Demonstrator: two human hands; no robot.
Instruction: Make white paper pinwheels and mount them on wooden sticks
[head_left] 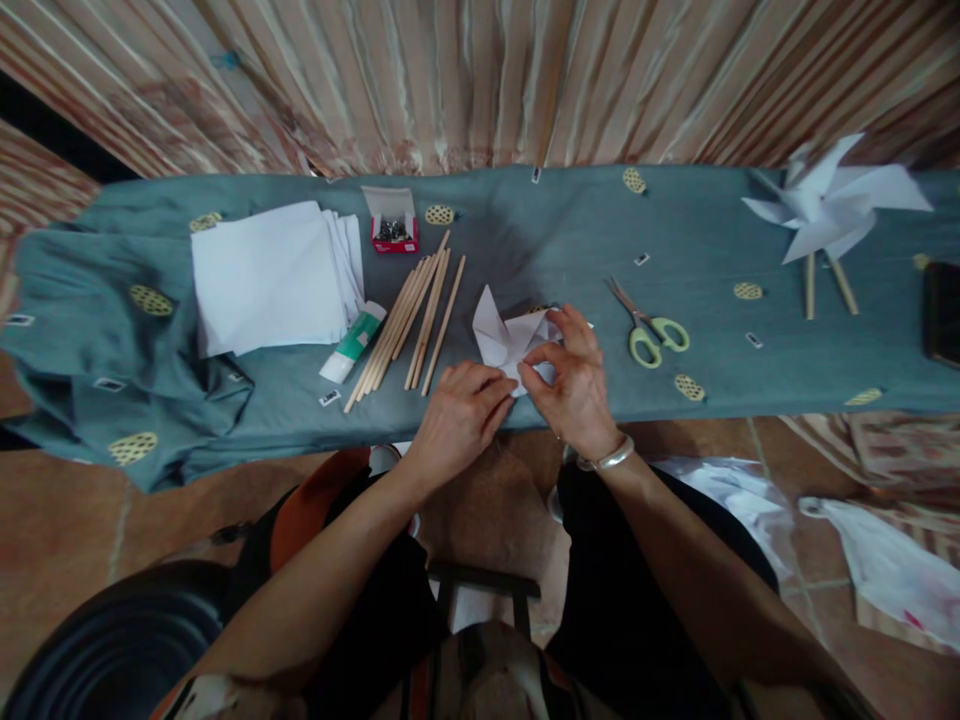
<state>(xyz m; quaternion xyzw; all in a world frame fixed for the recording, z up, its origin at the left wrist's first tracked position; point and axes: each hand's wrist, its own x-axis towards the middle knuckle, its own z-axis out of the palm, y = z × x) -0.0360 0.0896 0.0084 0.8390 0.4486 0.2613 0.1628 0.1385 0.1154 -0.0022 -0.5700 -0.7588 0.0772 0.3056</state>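
Observation:
A partly folded white paper pinwheel (491, 335) lies near the table's front edge, with one pointed corner standing up on its left. My left hand (466, 408) is closed, its fingertips gripping the paper's lower edge. Thumb and forefinger of my right hand (571, 385) come together in a pinch over the middle of the paper, and its other fingers cover the right side. Whether a small pin sits in that pinch I cannot make out. Green-handled scissors (646, 330) rest right of my right hand. Several wooden sticks (409, 320) lie left of the paper.
A stack of white paper (266, 280), a glue stick (352, 342) and an open red box of metal pins (394, 228) occupy the left. White pinwheels (821, 200) on sticks lie far right, near a dark object (941, 313). Plastic bags (892, 565) sit on the floor.

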